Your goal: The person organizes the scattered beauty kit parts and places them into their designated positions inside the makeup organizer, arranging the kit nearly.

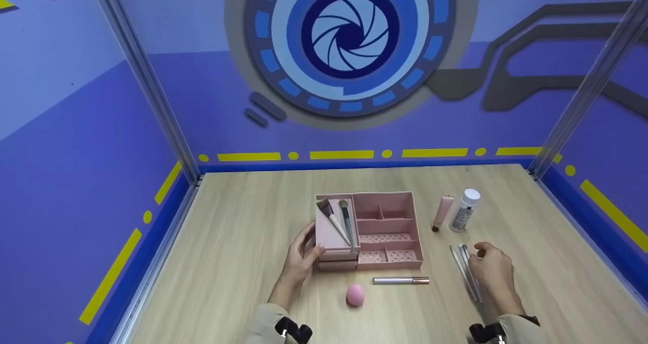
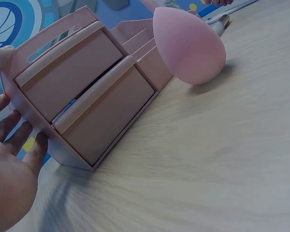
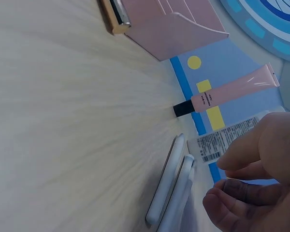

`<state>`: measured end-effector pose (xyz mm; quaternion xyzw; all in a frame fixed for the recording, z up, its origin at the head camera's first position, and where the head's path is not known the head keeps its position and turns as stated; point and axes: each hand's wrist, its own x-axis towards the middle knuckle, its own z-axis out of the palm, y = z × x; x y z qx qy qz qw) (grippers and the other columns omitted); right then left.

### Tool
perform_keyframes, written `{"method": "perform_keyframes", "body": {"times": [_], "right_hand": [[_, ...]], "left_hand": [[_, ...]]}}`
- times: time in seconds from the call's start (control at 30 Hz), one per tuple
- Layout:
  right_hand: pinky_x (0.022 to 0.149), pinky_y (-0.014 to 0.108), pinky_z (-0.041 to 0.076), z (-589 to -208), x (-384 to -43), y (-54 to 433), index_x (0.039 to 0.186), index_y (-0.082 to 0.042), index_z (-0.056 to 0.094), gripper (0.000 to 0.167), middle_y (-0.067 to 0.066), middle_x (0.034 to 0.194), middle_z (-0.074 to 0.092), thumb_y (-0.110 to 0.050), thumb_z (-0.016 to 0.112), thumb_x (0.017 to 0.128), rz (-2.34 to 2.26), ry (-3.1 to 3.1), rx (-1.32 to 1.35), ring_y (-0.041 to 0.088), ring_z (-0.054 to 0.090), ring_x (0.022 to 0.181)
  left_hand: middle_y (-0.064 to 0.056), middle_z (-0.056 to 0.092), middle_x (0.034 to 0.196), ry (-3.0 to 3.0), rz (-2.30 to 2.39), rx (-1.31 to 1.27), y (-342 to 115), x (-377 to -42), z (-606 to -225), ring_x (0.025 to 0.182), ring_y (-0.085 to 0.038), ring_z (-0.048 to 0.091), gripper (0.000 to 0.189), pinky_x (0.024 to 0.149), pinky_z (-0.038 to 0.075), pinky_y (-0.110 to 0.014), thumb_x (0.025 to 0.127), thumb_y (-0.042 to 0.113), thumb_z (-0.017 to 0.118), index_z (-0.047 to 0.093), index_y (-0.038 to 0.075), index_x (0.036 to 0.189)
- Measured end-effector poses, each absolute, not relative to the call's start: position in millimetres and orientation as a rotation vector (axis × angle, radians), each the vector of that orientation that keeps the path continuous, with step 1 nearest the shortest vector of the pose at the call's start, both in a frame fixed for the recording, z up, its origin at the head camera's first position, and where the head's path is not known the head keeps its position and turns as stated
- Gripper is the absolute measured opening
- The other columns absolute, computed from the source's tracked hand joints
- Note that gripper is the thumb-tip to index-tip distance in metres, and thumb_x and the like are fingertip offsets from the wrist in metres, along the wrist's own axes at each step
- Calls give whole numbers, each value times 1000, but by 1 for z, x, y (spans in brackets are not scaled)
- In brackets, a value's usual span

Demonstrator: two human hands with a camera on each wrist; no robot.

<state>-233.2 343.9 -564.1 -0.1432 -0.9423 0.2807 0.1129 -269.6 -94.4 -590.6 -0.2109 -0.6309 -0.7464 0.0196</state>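
My left hand (image 1: 297, 263) rests at the left side of a pink makeup organizer (image 1: 387, 226). Its fingers (image 2: 37, 152) lie against the side wall, and the thumb is at the upper front corner. Two makeup brushes (image 1: 347, 222) lie on the organizer's raised left section, above two drawers (image 2: 106, 113). To the right, my right hand (image 1: 493, 273) hovers beside several slender pale-handled sticks (image 1: 461, 268) on the table. In the right wrist view its fingers (image 3: 217, 210) hang loosely bent, with a gap to the thumb and nothing held. The sticks' lower ends are cut off there.
Behind the right hand stand a pink squeeze tube (image 1: 443, 212) and a white-capped bottle (image 1: 464, 211). A pink makeup sponge (image 1: 355, 295) and a slim tube with a rose-gold end (image 1: 400, 281) lie in front of the organizer. Walls enclose the wooden table (image 1: 238, 222).
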Motion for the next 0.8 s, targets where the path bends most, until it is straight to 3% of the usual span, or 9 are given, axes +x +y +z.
{"method": "perform_keyframes", "body": {"times": [0.23, 0.6, 0.8], "right_hand": [[68, 45, 52, -567, -230, 347, 123, 8, 57, 39, 30, 111, 62, -10, 55, 88, 862, -2808, -480, 36, 62, 88], [70, 49, 51, -570, -230, 351, 119, 9, 59, 36, 28, 106, 63, -8, 56, 87, 852, -2816, -466, 37, 62, 87], [66, 43, 50, -572, -230, 353, 118, 8, 60, 34, 25, 105, 64, -9, 56, 89, 841, -2832, -447, 32, 61, 83]], "left_hand": [[-27, 28, 153, -1989, -2273, -622, -95, -269, -590, 145, -42, 22, 62, 106, 41, -21, 96, 5, 58, 27, -5, 149], [-30, 25, 154, -1941, -2343, -629, -94, -269, -590, 144, -45, 21, 64, 101, 48, -25, 95, 4, 58, 25, -7, 149], [-28, 23, 155, -1954, -2348, -634, -95, -269, -591, 146, -43, 17, 65, 102, 47, -26, 96, 5, 58, 24, -6, 150]]}}
